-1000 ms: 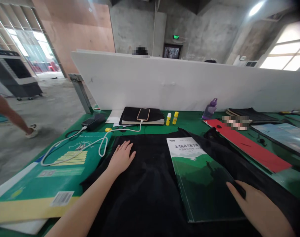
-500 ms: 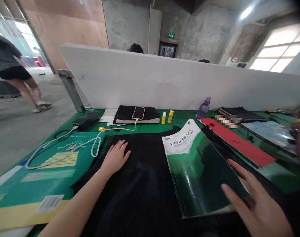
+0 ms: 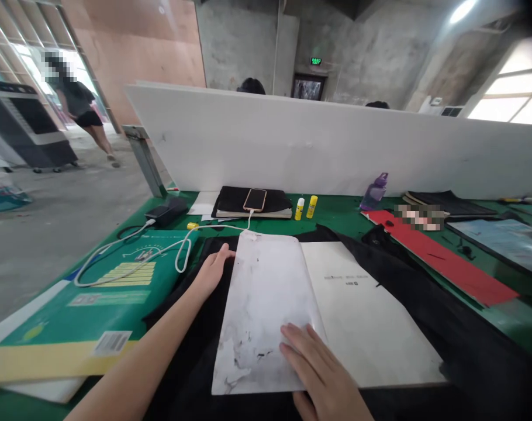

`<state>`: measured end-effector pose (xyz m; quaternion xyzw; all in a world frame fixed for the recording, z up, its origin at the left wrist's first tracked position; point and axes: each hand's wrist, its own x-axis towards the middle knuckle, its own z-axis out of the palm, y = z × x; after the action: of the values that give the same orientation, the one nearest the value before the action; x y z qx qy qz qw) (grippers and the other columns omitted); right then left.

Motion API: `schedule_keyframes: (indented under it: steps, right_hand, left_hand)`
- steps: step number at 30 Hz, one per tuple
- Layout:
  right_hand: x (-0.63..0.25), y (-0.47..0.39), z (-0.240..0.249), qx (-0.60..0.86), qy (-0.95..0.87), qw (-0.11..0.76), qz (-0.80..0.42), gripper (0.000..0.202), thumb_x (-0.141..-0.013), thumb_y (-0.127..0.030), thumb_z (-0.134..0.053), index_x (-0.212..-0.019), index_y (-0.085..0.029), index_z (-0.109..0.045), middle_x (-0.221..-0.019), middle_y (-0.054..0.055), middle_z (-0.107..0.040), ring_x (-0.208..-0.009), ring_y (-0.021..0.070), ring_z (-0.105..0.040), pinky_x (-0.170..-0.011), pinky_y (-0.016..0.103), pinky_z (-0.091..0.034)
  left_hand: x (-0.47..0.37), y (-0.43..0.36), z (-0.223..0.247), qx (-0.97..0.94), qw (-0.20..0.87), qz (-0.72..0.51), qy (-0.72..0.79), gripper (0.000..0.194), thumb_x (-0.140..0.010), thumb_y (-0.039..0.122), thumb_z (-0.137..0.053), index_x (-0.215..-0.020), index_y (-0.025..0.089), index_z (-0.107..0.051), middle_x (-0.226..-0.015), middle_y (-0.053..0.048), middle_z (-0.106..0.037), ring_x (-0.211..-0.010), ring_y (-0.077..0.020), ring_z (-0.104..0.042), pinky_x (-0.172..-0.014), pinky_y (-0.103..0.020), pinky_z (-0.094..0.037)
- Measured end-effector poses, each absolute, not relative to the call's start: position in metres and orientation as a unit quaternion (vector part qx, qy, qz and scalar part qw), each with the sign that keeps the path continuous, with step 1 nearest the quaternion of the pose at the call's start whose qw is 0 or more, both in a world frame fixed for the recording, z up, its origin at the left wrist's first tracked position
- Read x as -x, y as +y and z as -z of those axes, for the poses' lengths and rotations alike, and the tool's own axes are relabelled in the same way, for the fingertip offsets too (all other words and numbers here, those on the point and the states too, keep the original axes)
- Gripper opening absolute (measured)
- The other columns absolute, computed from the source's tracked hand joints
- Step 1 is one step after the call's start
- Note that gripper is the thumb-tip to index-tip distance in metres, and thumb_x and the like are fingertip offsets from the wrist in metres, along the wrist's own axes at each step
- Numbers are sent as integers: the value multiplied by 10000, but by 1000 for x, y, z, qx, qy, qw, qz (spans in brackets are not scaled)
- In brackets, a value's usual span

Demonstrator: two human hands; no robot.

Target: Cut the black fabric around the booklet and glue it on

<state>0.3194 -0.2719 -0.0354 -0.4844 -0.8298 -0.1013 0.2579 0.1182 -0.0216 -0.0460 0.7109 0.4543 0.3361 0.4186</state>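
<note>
An open book lies on black cloth [image 3: 187,356]. Its turned-over cover [image 3: 266,292] shows a white, stained inside on the left, and a pale page [image 3: 366,316] with faint print is exposed on the right. My left hand [image 3: 214,268] is beside the cover's upper left edge, its fingertips at that edge and partly hidden, the hand looking open. Flat on the lower right of the cover, near the fold, rests my right hand [image 3: 325,371], fingers stretched out.
Left of the cloth, a green workbook [image 3: 130,304] lies under a white charging cable. Behind are a phone [image 3: 255,200], two glue sticks [image 3: 305,208] and a purple bottle [image 3: 374,193]. A red board [image 3: 445,257] lies to the right. A white partition [image 3: 314,146] spans the back.
The book has gone from closed, green cover up, to open with its cover turned leftward. My right hand moved left onto the cover. A person at far left walked farther off.
</note>
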Motion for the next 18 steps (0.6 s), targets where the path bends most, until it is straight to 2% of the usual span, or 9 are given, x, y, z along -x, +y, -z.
schedule_keyframes:
  steps: [2, 4, 6, 9, 11, 14, 15, 18]
  right_hand:
    - [-321, -270, 38, 458, -846, 247, 119, 623, -676, -44, -440, -1292, -111, -501, -1291, 110, -578, -1214, 262, -532, -978, 419, -503]
    - [-324, -270, 41, 451, -851, 240, 125, 591, -676, -45, -442, -1257, -103, -529, -1266, 111, -599, -1200, 255, -546, -973, 403, -509]
    - [-328, -271, 43, 460, -845, 243, 122, 616, -683, -53, -448, -1293, -117, -502, -1283, 99, -588, -1211, 255, -537, -981, 403, -504]
    - [-336, -277, 47, 502, -820, 251, 113, 674, -725, -105, -492, -1391, -146, -399, -1332, 98, -546, -1226, 276, -520, -975, 426, -504]
    - [-345, -283, 48, 526, -809, 242, 103, 712, -771, -202, -555, -1441, -161, -317, -1357, 109, -519, -1223, 295, -521, -958, 447, -512]
    - [-367, -294, 46, 560, -799, 210, 61, 867, -769, -458, -635, -1479, -172, -229, -1407, 126, -459, -1247, 336, -487, -930, 476, -523]
    - [-378, -296, 46, 578, -790, 198, 43, 905, -757, -515, -636, -1483, -177, -217, -1425, 127, -435, -1266, 346, -463, -937, 488, -515]
    - [-414, -299, 44, 633, -756, 166, 17, 742, -844, -452, -550, -1480, -246, -227, -1438, 84, -429, -1311, 325, -409, -1056, 584, -354]
  left_hand:
    - [-118, -23, 44, -685, 445, -343, 464, 588, -877, 595, -313, -841, 150, -696, -871, -53, -706, -872, -236, -625, -831, -316, -456]
    - [-118, -24, 44, -702, 427, -332, 463, 456, -819, 567, -461, -767, 162, -665, -787, -26, -678, -792, -215, -599, -733, -283, -445]
    - [-118, -25, 43, -729, 398, -316, 458, 363, -775, 518, -542, -706, 171, -622, -714, 1, -628, -726, -188, -562, -666, -259, -409]
    - [-119, -26, 42, -738, 390, -305, 459, 335, -773, 494, -534, -674, 177, -580, -663, 20, -560, -670, -162, -514, -629, -249, -371]
    - [-119, -27, 41, -729, 400, -304, 464, 329, -772, 483, -525, -652, 178, -548, -635, 32, -516, -642, -147, -482, -606, -242, -349]
    - [-119, -27, 41, -713, 416, -304, 476, 317, -760, 450, -537, -604, 182, -471, -582, 53, -425, -592, -122, -419, -564, -230, -305]
    - [-119, -27, 41, -709, 419, -303, 480, 318, -755, 440, -543, -593, 183, -449, -572, 58, -399, -580, -116, -399, -553, -227, -291]
    - [-119, -26, 42, -706, 418, -301, 486, 323, -749, 429, -551, -584, 185, -418, -563, 62, -363, -563, -108, -368, -533, -224, -269]
